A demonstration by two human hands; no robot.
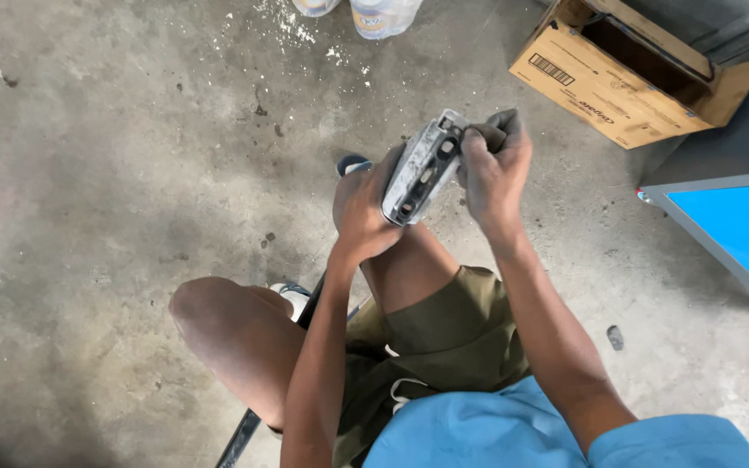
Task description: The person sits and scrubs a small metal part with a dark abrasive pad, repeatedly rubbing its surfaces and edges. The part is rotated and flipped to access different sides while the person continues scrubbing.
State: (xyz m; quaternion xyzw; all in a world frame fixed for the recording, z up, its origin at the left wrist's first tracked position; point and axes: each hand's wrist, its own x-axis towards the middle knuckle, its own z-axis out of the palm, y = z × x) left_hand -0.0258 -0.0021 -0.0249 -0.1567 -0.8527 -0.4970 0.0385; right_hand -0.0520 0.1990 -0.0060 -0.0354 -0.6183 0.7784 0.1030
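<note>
I sit over a concrete floor with both hands raised above my knees. My left hand (pixel 362 217) grips the lower end of a grey metal part (pixel 422 169), an oblong cast piece with several holes along its face. My right hand (pixel 494 169) closes over the part's upper end, dusty fingers curled around it and partly hiding that end. The part is tilted, its top leaning to the right.
An open cardboard box (pixel 604 87) lies at the upper right. A blue panel with a grey frame (pixel 739 230) is at the right edge. Two plastic bottles (pixel 381 16) stand at the top amid white powder specks. A dark bar (pixel 240 438) runs under my left leg.
</note>
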